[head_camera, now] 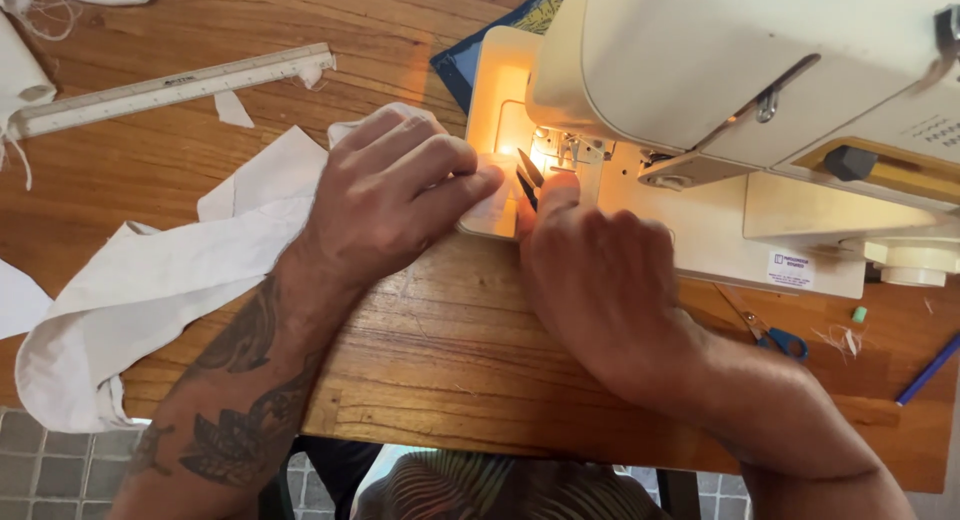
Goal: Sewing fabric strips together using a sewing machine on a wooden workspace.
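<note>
the left hand (400,195) presses flat on white cloth (150,280) by the sewing machine (700,80). the right hand (595,270) grips small black snips (528,175) near the needle; a slip could nick cloth or fingertip.

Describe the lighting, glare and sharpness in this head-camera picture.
Head view: the sewing machine's lamp throws a warm orange glow by the needle, washing out the white fabric under the left hand's fingertips; the machine's top right corner is overexposed; the right hand is slightly soft; the wooden table and ruler are evenly lit and sharp.
</note>
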